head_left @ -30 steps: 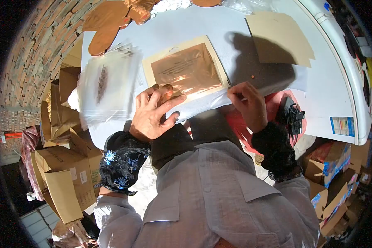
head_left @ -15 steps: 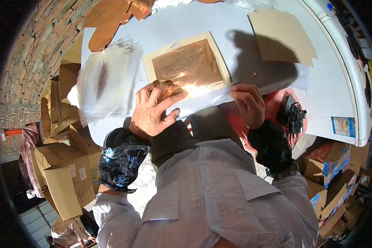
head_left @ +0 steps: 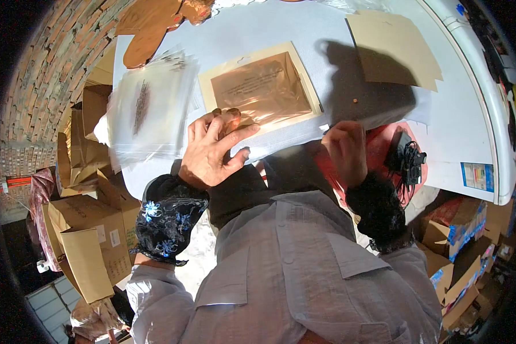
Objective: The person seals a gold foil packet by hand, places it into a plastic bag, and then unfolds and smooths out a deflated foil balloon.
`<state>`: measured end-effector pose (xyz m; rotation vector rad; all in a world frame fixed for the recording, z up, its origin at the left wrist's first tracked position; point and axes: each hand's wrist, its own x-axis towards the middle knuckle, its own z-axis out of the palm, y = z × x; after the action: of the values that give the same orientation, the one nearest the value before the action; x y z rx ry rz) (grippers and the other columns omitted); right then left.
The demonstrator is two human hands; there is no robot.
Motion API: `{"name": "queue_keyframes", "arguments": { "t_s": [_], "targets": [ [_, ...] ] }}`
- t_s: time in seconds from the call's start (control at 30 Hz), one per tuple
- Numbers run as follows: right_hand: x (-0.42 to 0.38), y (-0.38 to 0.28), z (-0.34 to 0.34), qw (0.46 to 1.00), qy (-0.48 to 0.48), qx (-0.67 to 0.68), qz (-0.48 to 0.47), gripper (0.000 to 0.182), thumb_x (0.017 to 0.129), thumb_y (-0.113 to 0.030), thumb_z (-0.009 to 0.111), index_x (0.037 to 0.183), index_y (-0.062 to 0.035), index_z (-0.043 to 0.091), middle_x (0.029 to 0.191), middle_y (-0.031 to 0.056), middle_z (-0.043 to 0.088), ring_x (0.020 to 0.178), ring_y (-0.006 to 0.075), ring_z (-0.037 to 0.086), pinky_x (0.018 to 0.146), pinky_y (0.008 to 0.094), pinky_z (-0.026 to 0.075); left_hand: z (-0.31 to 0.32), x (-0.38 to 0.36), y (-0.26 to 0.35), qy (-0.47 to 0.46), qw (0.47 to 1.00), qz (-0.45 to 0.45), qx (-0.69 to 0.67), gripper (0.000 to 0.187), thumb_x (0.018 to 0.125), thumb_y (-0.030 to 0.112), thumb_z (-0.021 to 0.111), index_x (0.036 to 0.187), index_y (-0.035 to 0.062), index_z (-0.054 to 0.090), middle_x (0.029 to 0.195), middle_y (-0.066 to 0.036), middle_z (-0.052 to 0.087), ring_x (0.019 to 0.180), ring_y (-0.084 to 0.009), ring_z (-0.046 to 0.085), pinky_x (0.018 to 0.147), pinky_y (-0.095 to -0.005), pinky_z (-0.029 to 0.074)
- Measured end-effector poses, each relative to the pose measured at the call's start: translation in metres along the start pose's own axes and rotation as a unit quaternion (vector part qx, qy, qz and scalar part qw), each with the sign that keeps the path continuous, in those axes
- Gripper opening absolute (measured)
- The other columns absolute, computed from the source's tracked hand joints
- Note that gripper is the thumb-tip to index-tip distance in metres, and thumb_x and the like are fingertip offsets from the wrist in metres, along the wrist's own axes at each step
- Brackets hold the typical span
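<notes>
- The left hand (head_left: 212,155) lies flat with its fingers (head_left: 238,136) spread, pressing on the near left corner of the clear-sleeved card packet (head_left: 258,89); nothing is gripped, and the flat pressure seems meant to keep the packet from sliding on the smooth surface.
- The packet sits near the middle of the white bench (head_left: 304,34), at about 12 o'clock from the left hand: a cream backing card with a glossy copper-brown sheet on top, faint print showing across it, sunlight glaring off the film.
- The right hand (head_left: 345,150) is at the near edge of the bench, at about 4 o'clock from the packet, its fingers curled as if pinching the packet's lower right edge or flap (what exactly sits between them is too small to tell).
- With one hand anchoring and the other at the opposite corner, the packet is held taut along its near edge, which would suit closing or smoothing the sleeve.
- A stack of clear plastic bags (head_left: 149,109) lies at 9 o'clock from the packet, just beside it and within easy reach of the left hand.
- A plain brown card sheet (head_left: 393,49) rests at 2 o'clock, well apart, partly in shadow.
- Open cardboard boxes (head_left: 86,241) stand on the floor to the left, below the bench.
- A tangle of black cable (head_left: 407,157) sits just right of the right wrist.
</notes>
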<state>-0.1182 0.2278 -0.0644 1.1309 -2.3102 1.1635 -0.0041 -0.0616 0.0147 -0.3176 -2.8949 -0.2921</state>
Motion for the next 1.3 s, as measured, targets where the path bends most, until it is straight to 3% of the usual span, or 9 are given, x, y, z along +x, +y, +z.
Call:
{"name": "queue_keyframes", "arguments": {
  "t_s": [0.07,0.17,0.37,0.77,0.87,0.97,1.07,1.17,1.3],
  "targets": [
    [-0.003,-0.002,-0.001,0.999,-0.029,0.021,0.017,0.015,0.086,-0.01,0.069,0.099,-0.01,0.061,0.109,0.0121,0.057,0.105,0.0332,0.054,0.092,0.0451,0.043,-0.001,0.0,0.0,-0.007,1.0,-0.001,-0.003,0.048,0.082,0.027,0.072,0.129,0.0285,0.066,0.131,-0.006,0.052,0.119,-0.0329,0.045,0.103,-0.0456,0.035],
    [0.002,-0.009,-0.003,0.998,0.022,0.049,0.032,0.019,0.084,-0.009,0.071,0.102,-0.0096,0.062,0.108,0.0131,0.058,0.105,0.0333,0.055,0.092,0.0446,0.044,-0.001,-0.001,0.0,-0.018,1.0,-0.007,-0.011,0.049,0.082,0.026,0.07,0.131,0.028,0.065,0.135,-0.008,0.052,0.122,-0.0356,0.043,0.105,-0.0469,0.033],
    [0.026,-0.019,-0.011,0.999,0.006,-0.017,0.051,0.027,0.081,-0.01,0.074,0.107,-0.0095,0.064,0.106,0.0111,0.06,0.103,0.0335,0.056,0.092,0.0445,0.045,-0.002,0.0,0.001,-0.014,1.0,-0.006,-0.002,0.048,0.082,0.027,0.07,0.13,0.027,0.065,0.133,-0.007,0.052,0.121,-0.034,0.044,0.105,-0.0461,0.034],
    [0.021,-0.005,-0.004,0.998,0.011,0.026,0.06,0.021,0.08,-0.011,0.075,0.097,-0.0086,0.063,0.102,0.0102,0.06,0.101,0.0329,0.057,0.091,0.0449,0.044,0.001,0.0,0.0,0.005,1.0,0.009,0.009,0.048,0.08,0.027,0.071,0.128,0.0268,0.066,0.131,-0.005,0.052,0.117,-0.0334,0.045,0.101,-0.0454,0.037],
    [0.026,-0.013,-0.008,0.995,0.009,0.035,0.098,0.02,0.08,-0.011,0.074,0.097,-0.0077,0.063,0.102,0.0109,0.06,0.1,0.0336,0.058,0.091,0.0449,0.045,0.0,0.0,0.0,0.0,1.0,0.004,0.008,0.048,0.081,0.027,0.071,0.128,0.027,0.066,0.132,-0.005,0.052,0.118,-0.0334,0.045,0.102,-0.0454,0.036],
    [0.03,-0.009,-0.016,0.997,-0.032,0.024,0.067,0.019,0.081,-0.01,0.073,0.097,-0.007,0.063,0.102,0.0114,0.059,0.1,0.0339,0.058,0.091,0.0443,0.046,-0.001,0.0,0.001,-0.009,1.0,-0.002,0.001,0.049,0.081,0.026,0.071,0.129,0.0272,0.065,0.133,-0.006,0.052,0.119,-0.0345,0.044,0.103,-0.0462,0.035],
    [0.036,-0.01,-0.022,0.992,-0.067,0.045,0.099,0.019,0.081,-0.008,0.073,0.097,-0.007,0.063,0.101,0.012,0.059,0.1,0.0339,0.058,0.09,0.0436,0.047,-0.001,-0.001,0.002,-0.024,1.0,-0.011,-0.011,0.051,0.082,0.024,0.071,0.132,0.027,0.064,0.135,-0.008,0.053,0.123,-0.0364,0.042,0.106,-0.0478,0.033],
    [0.047,-0.011,-0.03,0.993,-0.099,0.017,0.056,0.017,0.081,-0.008,0.072,0.095,-0.0062,0.063,0.099,0.0122,0.058,0.1,0.0344,0.058,0.089,0.0437,0.047,-0.001,0.0,0.002,-0.025,1.0,-0.01,-0.014,0.051,0.081,0.022,0.071,0.132,0.0268,0.065,0.134,-0.009,0.053,0.123,-0.0366,0.042,0.106,-0.0478,0.033],
    [0.046,-0.008,-0.028,0.993,-0.104,0.016,0.055,0.016,0.08,-0.008,0.072,0.093,-0.0053,0.062,0.096,0.012,0.058,0.099,0.0343,0.058,0.089,0.0443,0.047,-0.002,0.0,0.001,-0.024,1.0,-0.002,-0.015,0.052,0.08,0.021,0.072,0.131,0.0261,0.065,0.133,-0.009,0.053,0.123,-0.0365,0.043,0.107,-0.0476,0.033]
  ]
}}
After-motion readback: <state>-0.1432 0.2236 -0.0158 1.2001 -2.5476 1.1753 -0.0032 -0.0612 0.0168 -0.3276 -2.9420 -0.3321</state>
